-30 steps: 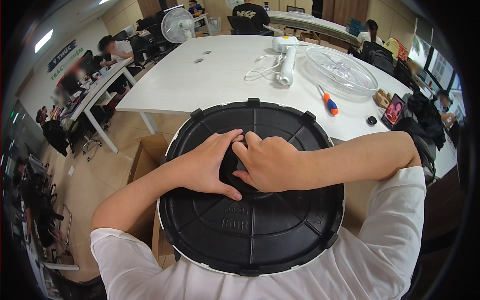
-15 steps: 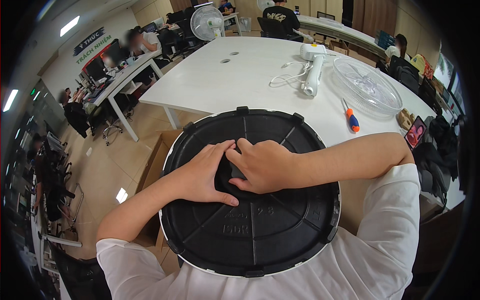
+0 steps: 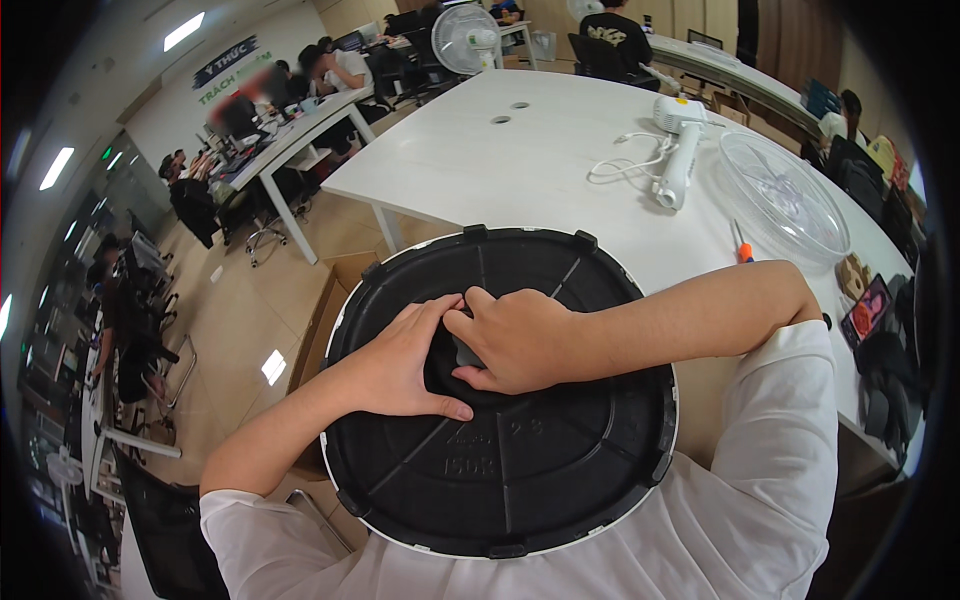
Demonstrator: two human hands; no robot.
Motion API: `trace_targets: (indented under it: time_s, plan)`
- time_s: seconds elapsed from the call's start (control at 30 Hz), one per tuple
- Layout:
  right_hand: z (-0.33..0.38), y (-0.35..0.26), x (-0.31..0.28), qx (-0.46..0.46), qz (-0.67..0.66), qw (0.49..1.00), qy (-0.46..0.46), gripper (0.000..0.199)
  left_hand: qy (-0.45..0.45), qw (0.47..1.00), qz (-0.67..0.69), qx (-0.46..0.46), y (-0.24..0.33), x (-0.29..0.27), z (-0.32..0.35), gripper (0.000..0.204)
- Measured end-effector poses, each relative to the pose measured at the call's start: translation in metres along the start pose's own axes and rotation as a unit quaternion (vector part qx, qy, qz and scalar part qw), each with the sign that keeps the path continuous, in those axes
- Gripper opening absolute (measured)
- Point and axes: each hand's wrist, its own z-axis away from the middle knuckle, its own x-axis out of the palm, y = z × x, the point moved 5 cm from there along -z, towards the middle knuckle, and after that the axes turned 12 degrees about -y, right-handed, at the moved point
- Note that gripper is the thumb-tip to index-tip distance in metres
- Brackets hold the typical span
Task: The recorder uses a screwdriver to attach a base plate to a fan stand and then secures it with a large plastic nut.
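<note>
The round fan base (image 3: 560,450) is tipped against my body, its black ribbed underside facing me and a white rim around it. My left hand (image 3: 395,362) lies over the left of its centre, fingers stretched toward the middle and thumb spread apart below. At the central recess, my right hand (image 3: 522,340) is closed with curled fingers and thumb round a small dark grey part (image 3: 465,353), seemingly a knob. Most of that part is hidden by the fingers. The fingertips of both hands meet near the top of the recess.
On the white table (image 3: 450,150) ahead lie a white fan motor head (image 3: 680,150) with its cord, a clear fan guard (image 3: 785,195) and an orange-tipped screwdriver (image 3: 743,245). A phone (image 3: 866,308) stands at right. An open cardboard box (image 3: 322,325) is behind the base. People sit at desks beyond.
The view has swung left, so the surroundings sit farther right. Both hands keep nearly the same place on the base, and the right wrist shows only a slight shift.
</note>
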Motion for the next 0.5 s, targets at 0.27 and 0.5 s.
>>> trace_targets:
  time_s: [0.27, 0.5]
  plan:
    - [-0.040, -0.005, 0.010, -0.080, -0.005, 0.997, -0.009, 0.066, 0.035, 0.997, 0.027, -0.060, -0.018, 0.004, 0.035, 0.135]
    - [-0.075, -0.015, 0.019, -0.158, -0.025, 0.987, -0.005, 0.064, 0.076, 0.989, 0.041, -0.121, -0.027, 0.009, 0.069, 0.134]
